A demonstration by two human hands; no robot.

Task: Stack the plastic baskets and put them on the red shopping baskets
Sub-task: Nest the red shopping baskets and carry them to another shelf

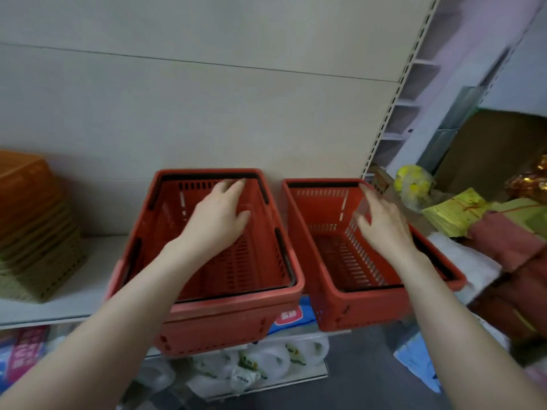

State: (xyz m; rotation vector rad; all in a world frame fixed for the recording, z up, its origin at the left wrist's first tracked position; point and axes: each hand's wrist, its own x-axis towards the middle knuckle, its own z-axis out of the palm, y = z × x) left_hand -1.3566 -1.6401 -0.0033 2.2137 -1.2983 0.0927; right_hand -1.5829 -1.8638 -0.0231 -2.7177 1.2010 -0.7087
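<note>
Two red shopping baskets stand side by side on a white shelf. The left one (165,329) is a nested stack of at least two; the right one (364,309) looks single. My left hand (217,220) hovers over the left basket's inside, fingers apart and empty. Over the right basket my right hand (381,223) also spreads its fingers, holding nothing. A stack of several plastic baskets (32,232), orange on top and olive-tan below, sits at the far left of the shelf, away from both hands.
The white shelf (88,267) backs onto a beige panel wall. Below it lie plastic bags (254,362) and packaged goods. On the right are yellow paper bundles (453,214), a yellow bag (414,184), red cloth and a cardboard box (491,149).
</note>
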